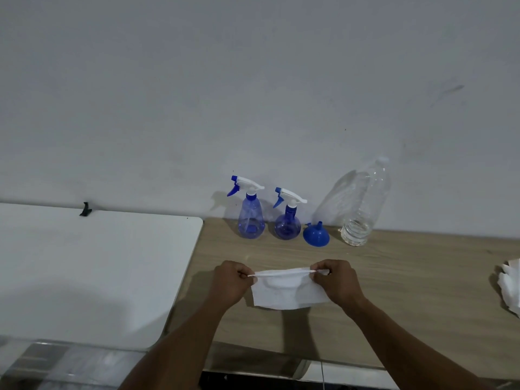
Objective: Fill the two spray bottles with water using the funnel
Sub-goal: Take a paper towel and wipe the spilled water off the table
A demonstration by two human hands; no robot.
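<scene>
From the head view, both hands are over the middle of the wooden counter point(394, 277), toward its near edge. The left hand point(232, 282) and the right hand point(336, 281) each pinch an upper corner of a white tissue point(287, 292), stretching its bunched top edge taut between them while the rest hangs down as a flat sheet, its lower edge at or just above the counter surface. Each grip is closed on the tissue, thumb against fingers.

Along the far edge of the counter, against the grey wall point(253, 94), the task's things stand in a row. The taller spray bottle point(251, 218) is leftmost, upright, translucent blue with a white and blue trigger head screwed on. Just beside it to the right stands the rounder spray bottle point(287, 223), also upright with its trigger head on. Next comes the blue funnel point(315, 235), lying mouth down with its spout pointing up and away. Right of the funnel is a clear water bottle point(365, 204), capped, holding water in its lower part.

A white board point(84, 271) adjoins the counter's left edge. At the counter's right edge lies a heap of crumpled white tissues point(510, 285), well apart from the hands.
</scene>
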